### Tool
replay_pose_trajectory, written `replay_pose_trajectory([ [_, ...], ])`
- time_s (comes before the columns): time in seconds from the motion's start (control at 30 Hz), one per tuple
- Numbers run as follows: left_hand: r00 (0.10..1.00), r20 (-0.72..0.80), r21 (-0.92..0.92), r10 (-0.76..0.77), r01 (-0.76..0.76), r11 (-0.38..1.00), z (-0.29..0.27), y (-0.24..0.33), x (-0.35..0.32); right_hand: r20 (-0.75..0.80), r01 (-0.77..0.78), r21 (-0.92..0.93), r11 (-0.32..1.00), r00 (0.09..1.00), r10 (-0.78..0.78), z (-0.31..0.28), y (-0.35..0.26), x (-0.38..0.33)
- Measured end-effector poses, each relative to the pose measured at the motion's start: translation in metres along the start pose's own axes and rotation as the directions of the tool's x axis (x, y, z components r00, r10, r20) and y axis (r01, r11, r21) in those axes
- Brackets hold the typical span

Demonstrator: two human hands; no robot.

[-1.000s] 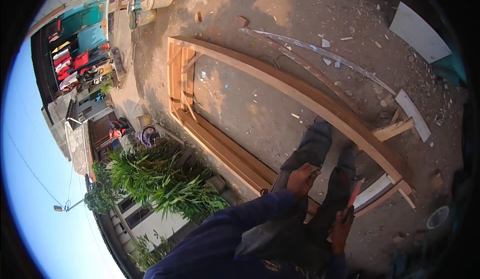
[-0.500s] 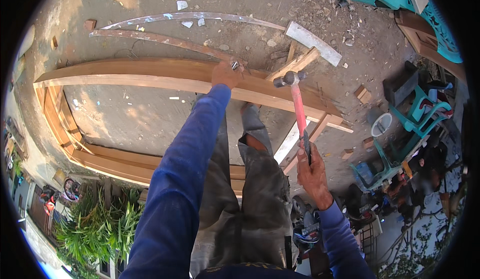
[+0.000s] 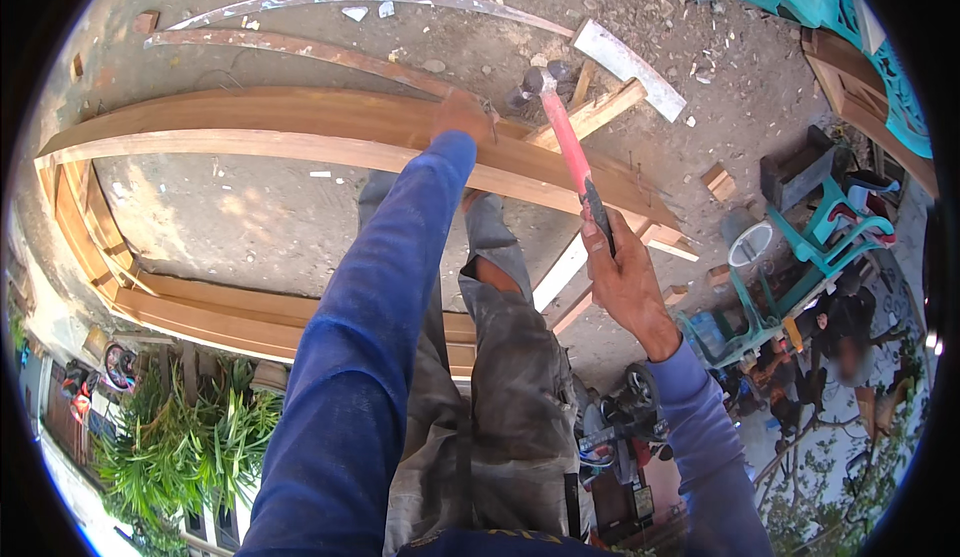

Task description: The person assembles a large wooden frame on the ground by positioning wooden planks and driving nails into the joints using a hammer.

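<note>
My right hand [image 3: 630, 282] is wrapped round the black grip of a hammer [image 3: 567, 142] with a red handle. Its dark metal head is raised above the far side of a large wooden frame [image 3: 270, 147]. My left hand [image 3: 465, 117] is closed and rests at the frame's far beam, left of the hammer. Something thin sticks out by its fingertips, too small to make out. My body stands inside the frame, with the far beam in front of my legs. Several thin nails [image 3: 640, 179] stand in the beam's right part.
Beyond the frame lie two long, worn strips [image 3: 300, 45] and a pale board [image 3: 630, 67] beside a wood offcut [image 3: 595, 117]. To the right are a bucket [image 3: 750, 244], green plastic chairs [image 3: 835, 232] and wood blocks [image 3: 718, 182]. Leafy plants [image 3: 190, 427] grow at the lower left.
The hammer has swung up and to the left, farther over the beam, and my right hand has risen with it. My left hand stays closed at the beam. The whole view has shifted slightly.
</note>
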State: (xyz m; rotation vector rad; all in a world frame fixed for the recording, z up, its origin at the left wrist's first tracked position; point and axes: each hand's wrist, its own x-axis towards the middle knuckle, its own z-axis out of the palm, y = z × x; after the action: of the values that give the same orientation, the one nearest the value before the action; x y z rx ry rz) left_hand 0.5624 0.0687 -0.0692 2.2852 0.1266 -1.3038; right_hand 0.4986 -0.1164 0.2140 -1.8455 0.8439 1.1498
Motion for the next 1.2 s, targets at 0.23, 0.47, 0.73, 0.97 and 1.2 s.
replay_pose_trajectory([
  [0.23, 0.995, -0.004, -0.073, -0.096, 0.096, 0.993, 0.006, 0.007, 0.0, -0.036, 0.083, -0.195, 0.977, 0.995, -0.092, -0.019, -0.008, 0.037],
  [0.47, 0.99, 0.108, 0.024, -0.096, 0.094, 0.995, -0.01, 0.016, -0.001, 0.013, 0.188, -0.437, 0.879, 0.979, -0.203, -0.032, -0.025, 0.063],
  [0.73, 0.997, -0.048, 0.007, -0.062, 0.063, 0.998, 0.003, 0.007, -0.002, 0.065, 0.19, -0.569, 0.8, 0.98, -0.187, -0.041, -0.057, 0.096],
  [0.97, 0.993, -0.117, -0.004, -0.022, 0.022, 1.0, 0.013, -0.012, 0.002, 0.102, 0.274, -0.529, 0.803, 0.96, -0.26, -0.045, -0.095, 0.104],
  [1.2, 0.994, -0.055, -0.033, -0.094, 0.092, 0.995, 0.002, 0.015, -0.007, 0.216, 0.233, -0.646, 0.727, 0.969, -0.119, -0.061, -0.057, 0.119],
])
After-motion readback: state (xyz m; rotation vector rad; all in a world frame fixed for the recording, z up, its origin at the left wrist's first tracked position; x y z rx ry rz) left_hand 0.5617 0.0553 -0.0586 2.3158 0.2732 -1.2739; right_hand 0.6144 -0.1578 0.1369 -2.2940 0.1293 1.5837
